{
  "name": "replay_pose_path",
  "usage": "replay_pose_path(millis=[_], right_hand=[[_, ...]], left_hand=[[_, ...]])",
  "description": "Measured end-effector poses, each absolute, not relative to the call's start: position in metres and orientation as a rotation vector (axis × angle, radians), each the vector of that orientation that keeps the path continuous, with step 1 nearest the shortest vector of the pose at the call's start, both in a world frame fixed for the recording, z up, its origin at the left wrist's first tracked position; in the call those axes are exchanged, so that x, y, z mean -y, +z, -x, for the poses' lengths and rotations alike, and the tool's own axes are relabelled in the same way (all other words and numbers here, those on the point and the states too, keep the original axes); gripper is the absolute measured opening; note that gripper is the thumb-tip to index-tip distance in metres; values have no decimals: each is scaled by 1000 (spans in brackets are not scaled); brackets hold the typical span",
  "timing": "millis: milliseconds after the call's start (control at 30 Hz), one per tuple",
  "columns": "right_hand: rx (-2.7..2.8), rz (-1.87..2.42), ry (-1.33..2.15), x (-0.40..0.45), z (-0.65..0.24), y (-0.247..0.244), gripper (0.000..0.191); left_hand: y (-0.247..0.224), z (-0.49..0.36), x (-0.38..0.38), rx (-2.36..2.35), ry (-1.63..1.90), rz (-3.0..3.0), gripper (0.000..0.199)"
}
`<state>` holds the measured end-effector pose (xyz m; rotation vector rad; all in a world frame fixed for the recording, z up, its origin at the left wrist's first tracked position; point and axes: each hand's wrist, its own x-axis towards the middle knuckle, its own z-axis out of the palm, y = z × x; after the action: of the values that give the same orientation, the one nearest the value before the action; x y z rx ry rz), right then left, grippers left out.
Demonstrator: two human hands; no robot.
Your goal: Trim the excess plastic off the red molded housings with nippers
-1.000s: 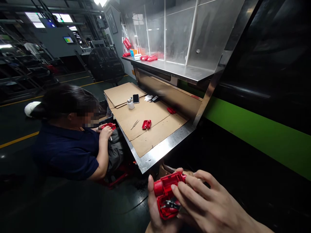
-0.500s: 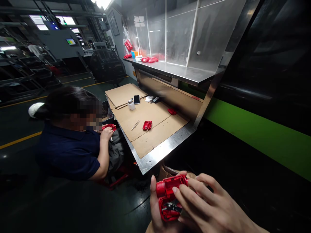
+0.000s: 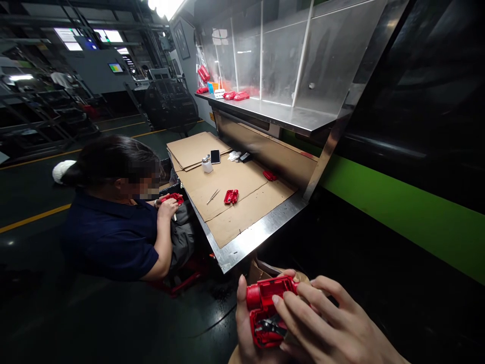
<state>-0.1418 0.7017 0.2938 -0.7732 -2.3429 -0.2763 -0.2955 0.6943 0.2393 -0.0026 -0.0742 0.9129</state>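
At the lower right, my left hand [image 3: 245,328] is closed around an open red plastic case [image 3: 275,290], its thumb upright along the left side. The case has a ribbed round end and a hollow upper half. My right hand [image 3: 326,318] lies across the case from the right, fingers bent and pressed to it. Below those fingers, dark metal jaws, apparently of a pair of nippers [image 3: 270,323], show against the lower half. Their handles are mostly hidden, and I cannot tell which hand holds them.
A seated co-worker [image 3: 113,227] at left holds a red part [image 3: 172,198]. On the cardboard-covered metal bench [image 3: 261,227] lie another open red case [image 3: 231,196], tweezers [image 3: 212,196], a small bottle [image 3: 206,165] and a phone [image 3: 215,156]. Red parts [image 3: 241,95] sit on the shelf above.
The view has shifted slightly, so the bench and co-worker appear a little further right. My hands keep nearly the same hold on the red case.
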Motion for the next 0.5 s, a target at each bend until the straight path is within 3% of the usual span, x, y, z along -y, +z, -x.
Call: replay_pose_path(millis=[500], right_hand=[[2313,795,-267,-701,142,295,30]], left_hand=[[240,294,-695,-61,906,-31,73]])
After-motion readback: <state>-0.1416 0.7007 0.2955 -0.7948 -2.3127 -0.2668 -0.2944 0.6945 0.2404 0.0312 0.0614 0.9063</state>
